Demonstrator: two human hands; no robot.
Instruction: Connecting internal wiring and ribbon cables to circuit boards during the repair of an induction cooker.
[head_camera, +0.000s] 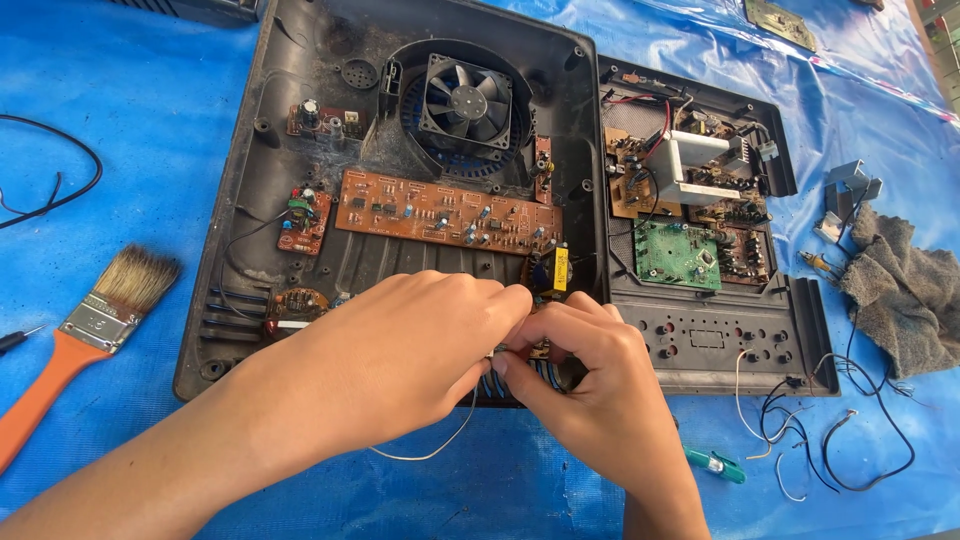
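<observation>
Head camera — what are the hands doing?
— Left hand and right hand are pinching a thin white wire at the black casing near edge, fingers clenched on it.
— Advice?
— Keeping the grip close and gentle seems wise, beside the yellow part.

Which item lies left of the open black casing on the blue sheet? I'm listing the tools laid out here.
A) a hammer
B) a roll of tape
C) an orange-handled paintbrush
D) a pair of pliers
C: the orange-handled paintbrush lies on the blue sheet, left of the open black casing.
</observation>
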